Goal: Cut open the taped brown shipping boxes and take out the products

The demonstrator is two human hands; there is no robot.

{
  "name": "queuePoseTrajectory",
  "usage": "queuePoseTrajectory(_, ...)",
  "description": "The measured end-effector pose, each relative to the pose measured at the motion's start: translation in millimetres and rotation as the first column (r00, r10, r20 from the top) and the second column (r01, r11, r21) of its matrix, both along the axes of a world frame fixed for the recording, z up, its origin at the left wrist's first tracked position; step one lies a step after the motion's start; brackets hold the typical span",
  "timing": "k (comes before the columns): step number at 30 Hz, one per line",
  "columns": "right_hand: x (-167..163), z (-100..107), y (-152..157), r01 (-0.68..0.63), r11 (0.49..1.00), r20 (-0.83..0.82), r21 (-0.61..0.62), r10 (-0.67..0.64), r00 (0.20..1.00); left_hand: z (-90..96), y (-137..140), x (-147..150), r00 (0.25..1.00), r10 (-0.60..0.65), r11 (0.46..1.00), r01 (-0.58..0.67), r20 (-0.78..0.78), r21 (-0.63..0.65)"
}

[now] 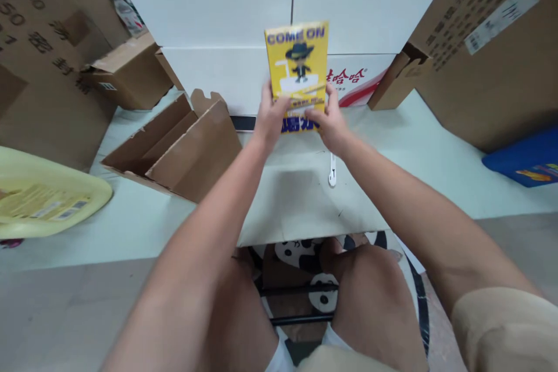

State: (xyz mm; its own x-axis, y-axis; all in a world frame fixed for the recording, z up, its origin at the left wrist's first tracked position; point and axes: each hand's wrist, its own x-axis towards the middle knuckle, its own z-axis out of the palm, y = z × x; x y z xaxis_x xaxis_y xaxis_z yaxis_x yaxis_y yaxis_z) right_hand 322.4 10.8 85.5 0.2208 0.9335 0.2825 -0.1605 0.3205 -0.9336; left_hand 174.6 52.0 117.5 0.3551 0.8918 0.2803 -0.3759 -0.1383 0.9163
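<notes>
A flat yellow box [297, 61], printed "COME ON" with a cartoon figure in a dark hat, is held up above the table. My left hand [272, 113] grips its lower left edge, thumb lying across the front. At the lower right edge my right hand [332, 122] is closed on it too, its thumb also on the front. The fingers behind the box are hidden. On the table, below my right hand, lies a small white tool [332, 171] that looks like a utility knife; its upper end is out of sight.
An open cardboard box [196, 151] stands left on the pale table [288, 209], behind a yellow jug [52, 192]. White cartons [209, 6] form a wall at the back. Big brown cartons [492, 52] flank both sides. A blue container [527, 157] is at the right.
</notes>
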Motion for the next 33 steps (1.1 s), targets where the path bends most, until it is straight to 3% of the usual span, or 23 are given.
queuePoseTrajectory(2, 7.3, -23.7, -30.3, 0.003, 0.985, -0.060, -0.173, -0.014, 0.998, -34.5, -22.7, -8.3, 0.989, -0.083, 0.991, 0.069, -0.123, -0.119)
queuePoseTrajectory(4, 20.9, -39.9, -62.1, 0.024, 0.954, -0.136, -0.298, -0.067, 0.988, -64.9, -43.9, -17.8, 0.966, -0.104, 0.977, 0.055, -0.235, -0.207)
queuePoseTrajectory(8, 70.9, -46.8, -114.1, 0.225, 0.894, -0.124, -0.388, -0.293, 0.948, -99.7, -75.5, -35.5, 0.921, -0.218, 0.950, 0.125, -0.323, -0.286)
queuePoseTrajectory(10, 102.9, -42.4, -130.9, 0.370, 0.810, -0.037, -0.454, -0.433, 0.901, -104.6, -84.6, -41.0, 0.896, -0.288, 0.936, 0.188, -0.338, -0.298)
queuePoseTrajectory(14, 157.7, -34.2, -145.9, 0.581, 0.525, 0.167, -0.623, -0.635, 0.754, -102.9, -91.6, -43.2, 0.864, -0.376, 0.916, 0.294, -0.334, -0.272)
queuePoseTrajectory(15, 167.0, -33.5, -146.7, 0.612, 0.473, 0.209, -0.634, -0.657, 0.724, -101.7, -92.1, -42.7, 0.860, -0.391, 0.911, 0.312, -0.327, -0.269)
queuePoseTrajectory(18, 183.3, -33.7, -146.0, 0.687, 0.378, 0.311, -0.621, -0.685, 0.658, -98.1, -92.7, -41.2, 0.847, -0.402, 0.912, 0.335, -0.349, -0.237)
queuePoseTrajectory(23, 185.7, -29.8, -144.8, 0.726, 0.194, 0.479, -0.660, -0.636, 0.605, -91.9, -92.8, -42.6, 0.756, -0.326, 0.937, 0.336, -0.568, -0.091)
queuePoseTrajectory(26, 182.0, -23.5, -142.6, 0.698, 0.152, 0.502, -0.700, -0.592, 0.631, -91.5, -92.8, -45.4, 0.681, -0.255, 0.947, 0.321, -0.687, -0.033)
queuePoseTrajectory(33, 181.6, -15.9, -121.0, 0.717, 0.183, 0.530, -0.672, -0.557, 0.640, -95.3, -92.6, -51.6, 0.503, -0.171, 0.933, 0.359, -0.847, 0.024)
